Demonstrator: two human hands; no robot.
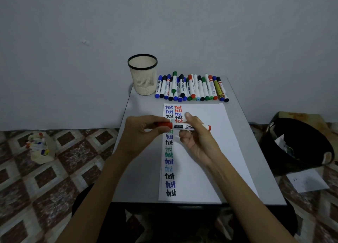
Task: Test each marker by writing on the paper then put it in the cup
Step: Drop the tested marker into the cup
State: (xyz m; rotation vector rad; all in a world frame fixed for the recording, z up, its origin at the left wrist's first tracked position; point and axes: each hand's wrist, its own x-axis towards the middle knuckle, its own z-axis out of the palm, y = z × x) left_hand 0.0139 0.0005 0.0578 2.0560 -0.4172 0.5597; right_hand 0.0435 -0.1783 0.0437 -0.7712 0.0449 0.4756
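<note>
The red marker (180, 127) lies level, left to right, above the middle of the paper (210, 151). The left hand (140, 131) pinches its red cap at the left end. The right hand (198, 138), palm turned up, curls its fingers round the white barrel. Bare paper lies right of the hands. The cup (142, 74) stands at the far left corner of the table (139, 169), with a row of markers (192, 88) just right of it.
</note>
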